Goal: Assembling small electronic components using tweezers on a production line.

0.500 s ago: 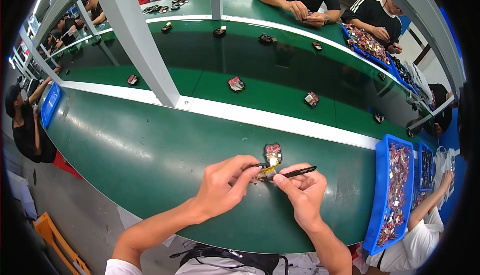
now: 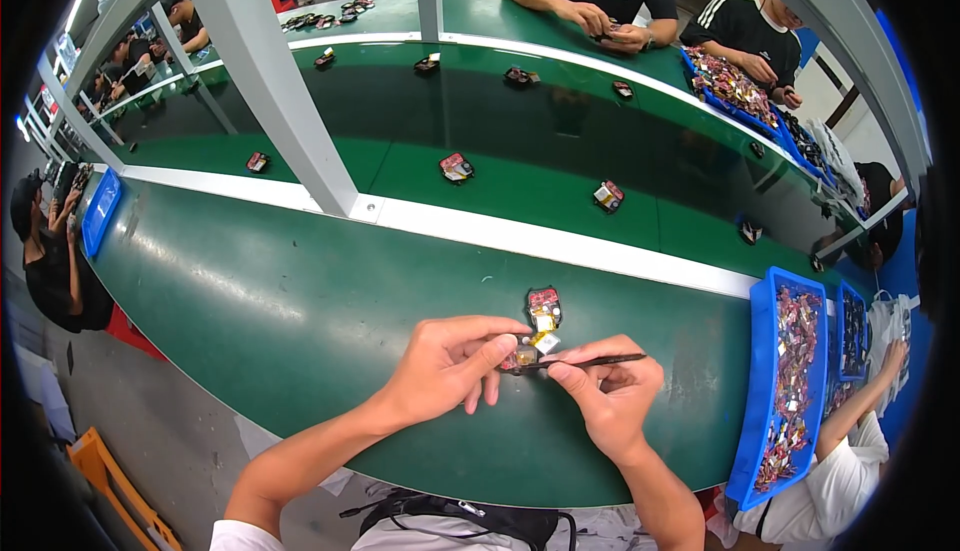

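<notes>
My left hand [image 2: 440, 369] pinches a small dark electronic piece [image 2: 521, 357] between thumb and fingers, just above the green table. In my right hand [image 2: 615, 396] is a slim black pair of tweezers [image 2: 612, 359], its tip reaching to that piece. Right beyond my fingertips sits a small black case with a red circuit board [image 2: 544, 303]. A silvery, yellow-edged battery pouch [image 2: 545, 341] lies between this case and the held piece; whether it is joined to either, I cannot tell.
A blue tray [image 2: 760, 391] full of small red and silver parts stands at the right. Beyond a white rail [image 2: 480, 234], a green conveyor belt [image 2: 370, 156] carries several small devices. A grey metal post [image 2: 270, 81] rises at the left. Co-workers sit around the line.
The devices on the belt have shifted left. The tweezers now lie flatter, their tip at the held piece, and my left fingers have spread around it.
</notes>
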A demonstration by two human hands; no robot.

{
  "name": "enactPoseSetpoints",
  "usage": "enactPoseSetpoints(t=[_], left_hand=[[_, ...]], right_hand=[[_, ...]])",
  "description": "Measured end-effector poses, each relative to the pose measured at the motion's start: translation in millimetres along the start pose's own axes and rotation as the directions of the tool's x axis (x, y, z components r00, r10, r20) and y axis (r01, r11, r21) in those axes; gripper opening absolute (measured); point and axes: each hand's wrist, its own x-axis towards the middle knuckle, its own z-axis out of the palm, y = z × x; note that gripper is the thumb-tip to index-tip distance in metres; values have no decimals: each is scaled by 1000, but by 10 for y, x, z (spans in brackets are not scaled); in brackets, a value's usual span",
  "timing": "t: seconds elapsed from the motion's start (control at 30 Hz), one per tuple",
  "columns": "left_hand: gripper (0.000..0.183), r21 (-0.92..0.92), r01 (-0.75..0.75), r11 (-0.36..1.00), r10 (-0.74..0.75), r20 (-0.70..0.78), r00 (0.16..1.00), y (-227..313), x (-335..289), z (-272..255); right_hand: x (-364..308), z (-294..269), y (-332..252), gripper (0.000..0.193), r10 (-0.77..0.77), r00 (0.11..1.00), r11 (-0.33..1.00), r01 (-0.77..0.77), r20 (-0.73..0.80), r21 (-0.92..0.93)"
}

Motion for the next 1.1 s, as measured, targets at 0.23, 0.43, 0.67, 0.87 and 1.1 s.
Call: enactPoseSetpoints(t=[0.23, 0.43, 0.67, 0.87, 1.1], left_hand=[[29, -21, -47, 999, 48, 50, 998, -50, 35, 88], [28, -22, -111, 994, 112, 31, 993, -94, 46, 183], [34, -120, -102, 988, 109, 51, 993, -121, 77, 282], [36, -113, -123, 986, 129, 53, 990, -136, 83, 344], [35, -76, -125, 989, 127, 24, 992, -144, 97, 445]], right_hand=[[-26, -51, 32, 14, -248, 968, 952, 251, 39, -173], [-46, -112, 7, 15, -233, 972, 950, 231, 19, -208], [-71, -192, 28, 13, -300, 954, 922, 283, -25, -263], [-94, -233, 56, 13, -302, 951, 931, 281, -59, -231], [-89, -329, 14, 15, -251, 966, 945, 230, -67, -232]])
